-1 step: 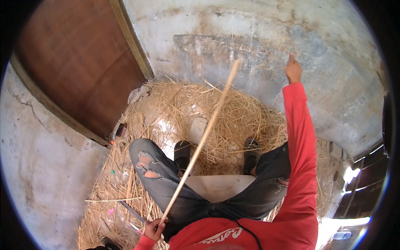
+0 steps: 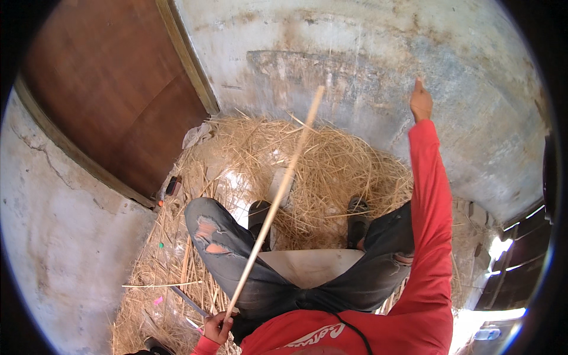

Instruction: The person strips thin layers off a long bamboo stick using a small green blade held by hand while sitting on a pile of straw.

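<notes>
The left hand (image 2: 219, 329) gripped a pale stick (image 2: 270, 214) near its lower end; it looked light and stiff, probably steadiest held there. The right hand (image 2: 420, 105) stood raised well ahead, its contents unclear to me. Straw (image 2: 349, 160) spread between; a thigh (image 2: 228, 260) lay beneath the stick.

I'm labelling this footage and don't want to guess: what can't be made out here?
- Head view: the lower end of the pale stick, hidden at the left hand.
- Head view: whether the right hand holds anything; its fingers are too small and partly turned away.
- Head view: the whole dark thing at bottom left; the lower edge cuts it off.
- Head view: the dark object beside the door; too small to identify.
</notes>
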`<state>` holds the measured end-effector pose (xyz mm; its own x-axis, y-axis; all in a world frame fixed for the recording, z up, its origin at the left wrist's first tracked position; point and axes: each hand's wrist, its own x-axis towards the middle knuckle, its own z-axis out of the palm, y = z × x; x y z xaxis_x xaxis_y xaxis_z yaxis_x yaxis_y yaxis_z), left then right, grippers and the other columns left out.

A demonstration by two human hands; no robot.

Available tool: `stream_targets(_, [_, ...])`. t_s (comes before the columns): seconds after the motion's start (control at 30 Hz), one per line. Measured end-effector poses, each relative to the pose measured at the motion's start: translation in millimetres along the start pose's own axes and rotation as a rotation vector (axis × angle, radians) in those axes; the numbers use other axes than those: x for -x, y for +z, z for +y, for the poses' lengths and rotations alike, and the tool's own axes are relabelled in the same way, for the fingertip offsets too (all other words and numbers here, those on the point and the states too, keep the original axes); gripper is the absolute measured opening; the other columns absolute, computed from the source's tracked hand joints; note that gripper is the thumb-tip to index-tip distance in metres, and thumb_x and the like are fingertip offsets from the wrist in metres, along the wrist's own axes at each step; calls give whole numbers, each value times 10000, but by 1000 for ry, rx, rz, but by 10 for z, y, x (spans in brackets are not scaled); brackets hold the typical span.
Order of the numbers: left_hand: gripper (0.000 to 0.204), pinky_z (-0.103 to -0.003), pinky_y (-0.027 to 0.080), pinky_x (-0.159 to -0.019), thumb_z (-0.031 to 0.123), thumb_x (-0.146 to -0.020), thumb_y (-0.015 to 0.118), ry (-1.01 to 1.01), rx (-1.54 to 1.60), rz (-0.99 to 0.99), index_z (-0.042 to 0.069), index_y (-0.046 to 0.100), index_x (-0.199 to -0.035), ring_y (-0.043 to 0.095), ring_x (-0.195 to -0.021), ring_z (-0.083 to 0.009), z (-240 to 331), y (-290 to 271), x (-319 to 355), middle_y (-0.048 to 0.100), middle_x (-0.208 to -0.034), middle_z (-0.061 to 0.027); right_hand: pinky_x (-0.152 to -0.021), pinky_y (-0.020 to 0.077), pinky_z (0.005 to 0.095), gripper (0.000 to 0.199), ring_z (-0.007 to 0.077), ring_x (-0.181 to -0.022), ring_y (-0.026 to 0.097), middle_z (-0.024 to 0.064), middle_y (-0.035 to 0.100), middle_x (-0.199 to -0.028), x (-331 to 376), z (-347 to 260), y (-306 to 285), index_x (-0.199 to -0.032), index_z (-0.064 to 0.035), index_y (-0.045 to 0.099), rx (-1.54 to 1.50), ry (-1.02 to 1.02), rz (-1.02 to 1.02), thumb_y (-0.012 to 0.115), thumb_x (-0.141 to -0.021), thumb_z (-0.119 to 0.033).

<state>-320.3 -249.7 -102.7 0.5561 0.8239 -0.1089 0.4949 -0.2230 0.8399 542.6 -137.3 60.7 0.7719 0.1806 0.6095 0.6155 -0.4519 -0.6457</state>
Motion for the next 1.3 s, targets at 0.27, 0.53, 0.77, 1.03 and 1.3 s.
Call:
stream_targets(0.27, [385,-218,417,-523,153,-1057,554,2,380,139,-9,560,-1406,507,-560,-55,1174,184,-961,574,-719,8,-810,504,506,711,415,-809,671,278,693,-859,937,-522,29,-885,52,719,377,-395,-1005,478,-1009,-606])
stream_targets(0.53, [443,-216,259,-426,196,-1099,487,95,982,41,35,472,-1511,331,-463,-44,1767,349,-1708,411,-647,43,-800,530,528,622,422,-850,699,230,727,-921,3039,-1204,-392,-985,15,744,538,-833,-1738,519,-993,-564])
stream_targets(0.77, [456,-225,232,-423,230,-1106,468,92,994,-8,30,450,-1516,302,-457,-56,1863,408,-1916,343,-653,34,-614,502,522,472,430,-674,656,221,642,-715,2846,-1940,-876,-924,-33,672,-198,-637,-991,530,-1030,-470])
stream_targets(1.03, [445,-239,269,-432,201,-1096,517,107,931,-100,90,479,-1525,317,-455,-51,2035,603,-2033,362,-613,57,-502,466,542,423,445,-526,604,209,578,-564,3300,-2251,-1157,-913,-47,642,-283,-787,-1059,561,-1018,-449])
stream_targets(1.3, [426,-238,258,-426,185,-1095,513,70,935,-65,84,498,-1508,297,-454,-52,1927,529,-2068,345,-619,57,-487,482,531,494,429,-528,626,201,614,-579,3354,-2217,-936,-871,-63,632,-242,-886,-956,537,-1008,-528])
